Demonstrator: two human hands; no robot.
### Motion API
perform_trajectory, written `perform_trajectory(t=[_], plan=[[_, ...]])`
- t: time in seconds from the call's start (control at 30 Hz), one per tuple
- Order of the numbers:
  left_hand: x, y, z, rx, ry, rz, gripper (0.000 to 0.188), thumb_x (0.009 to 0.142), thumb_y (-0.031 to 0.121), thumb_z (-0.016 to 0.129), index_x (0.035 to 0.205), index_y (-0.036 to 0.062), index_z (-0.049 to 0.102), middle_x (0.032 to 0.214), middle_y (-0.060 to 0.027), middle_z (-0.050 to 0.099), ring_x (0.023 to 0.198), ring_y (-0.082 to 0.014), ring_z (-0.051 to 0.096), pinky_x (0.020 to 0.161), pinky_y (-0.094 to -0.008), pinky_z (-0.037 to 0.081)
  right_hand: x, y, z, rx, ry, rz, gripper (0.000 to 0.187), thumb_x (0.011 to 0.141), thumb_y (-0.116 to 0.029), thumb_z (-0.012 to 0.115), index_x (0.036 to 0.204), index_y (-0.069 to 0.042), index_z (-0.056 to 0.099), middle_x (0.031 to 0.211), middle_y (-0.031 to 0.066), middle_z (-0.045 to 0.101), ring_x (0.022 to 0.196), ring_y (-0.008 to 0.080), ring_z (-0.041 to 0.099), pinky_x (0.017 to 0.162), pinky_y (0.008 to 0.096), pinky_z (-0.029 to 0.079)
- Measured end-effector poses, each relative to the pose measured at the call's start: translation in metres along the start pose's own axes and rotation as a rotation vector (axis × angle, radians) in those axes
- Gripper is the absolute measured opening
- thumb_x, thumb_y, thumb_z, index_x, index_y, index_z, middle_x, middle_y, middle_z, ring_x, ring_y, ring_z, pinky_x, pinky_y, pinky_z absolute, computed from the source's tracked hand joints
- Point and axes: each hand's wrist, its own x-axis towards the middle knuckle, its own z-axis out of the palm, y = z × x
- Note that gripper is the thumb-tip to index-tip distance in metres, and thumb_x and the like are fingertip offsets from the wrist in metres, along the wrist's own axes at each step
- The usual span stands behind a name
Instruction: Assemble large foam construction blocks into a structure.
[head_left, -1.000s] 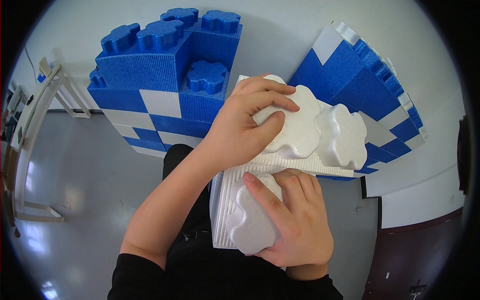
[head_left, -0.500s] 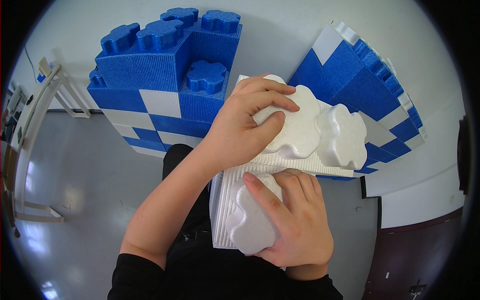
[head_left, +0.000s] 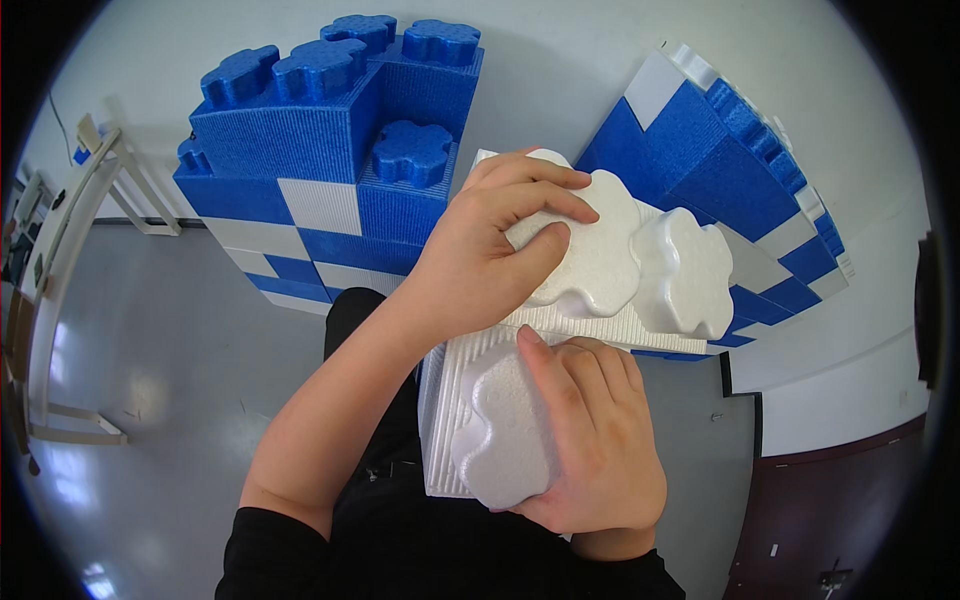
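My left hand [head_left: 505, 240] has its bent fingers and thumb curled over a clover-shaped stud of a long white foam building block [head_left: 680, 270]. A second white foam block [head_left: 450, 465], with ribbed sides, is nearer to my body. My right hand [head_left: 605, 440] grips its stud [head_left: 505, 430]. The index finger points forward while the other fingers bend over the far right side. The thumb is mostly hidden at the stud's lower edge. My two hands cover parts of both blocks, and whether the blocks are joined I cannot tell.
Stepped blue and white foam blocks [head_left: 270, 145] stand at the left, with several blue studs on top. Another blue and white stack [head_left: 720, 155] leans across the right in this view. A white-framed table [head_left: 75, 190] stands far left, and a dark red door [head_left: 840, 520] is lower right.
My right index finger has lifted off the near stud's top and shifted forward and right, uncovering more of the stud. My left hand and the blocks have stayed put.
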Motion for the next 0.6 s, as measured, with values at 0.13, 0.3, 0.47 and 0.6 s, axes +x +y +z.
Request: perform_trajectory(t=[0.13,0.3,0.47,0.6], plan=[[0.001,-0.001,0.001,0.000,-0.005,0.004,0.028,0.091,0.002,0.065,0.113,0.0078,0.081,0.137,-0.0108,0.071,0.133,-0.0296,0.058,0.117,-0.0434,0.041,0.000,0.000,-0.001,-0.004,-0.002,0.003,0.116,0.053,-0.031,0.095,0.152,0.007,0.049,0.111,0.0201,0.059,0.108,0.0391,0.060,0.098,0.0501,0.043],[0.001,0.000,0.000,-0.003,0.003,0.015,0.027,0.091,0.002,0.065,0.112,0.0078,0.081,0.136,-0.0106,0.071,0.134,-0.0295,0.057,0.117,-0.0438,0.041,0.002,-0.001,-0.005,-0.005,-0.028,-0.006,0.115,0.054,-0.028,0.094,0.153,0.007,0.049,0.112,0.0204,0.059,0.109,0.0390,0.059,0.098,0.0500,0.043],[0.001,-0.003,0.002,-0.016,0.002,0.005,0.027,0.091,0.002,0.065,0.112,0.0078,0.081,0.136,-0.0100,0.071,0.134,-0.0302,0.057,0.118,-0.0449,0.040,0.005,-0.002,-0.012,-0.056,-0.184,-0.010,0.117,0.056,-0.020,0.093,0.157,0.009,0.042,0.121,0.0235,0.055,0.116,0.0409,0.055,0.100,0.0492,0.041],[0.003,-0.002,0.002,-0.024,-0.018,0.004,0.028,0.092,0.003,0.065,0.115,0.0092,0.080,0.138,-0.0089,0.070,0.138,-0.0300,0.053,0.121,-0.0448,0.037,0.007,-0.008,-0.023,-0.109,-0.261,-0.001,0.118,0.057,-0.018,0.093,0.158,0.011,0.038,0.124,0.0248,0.054,0.118,0.0414,0.054,0.102,0.0498,0.041]])
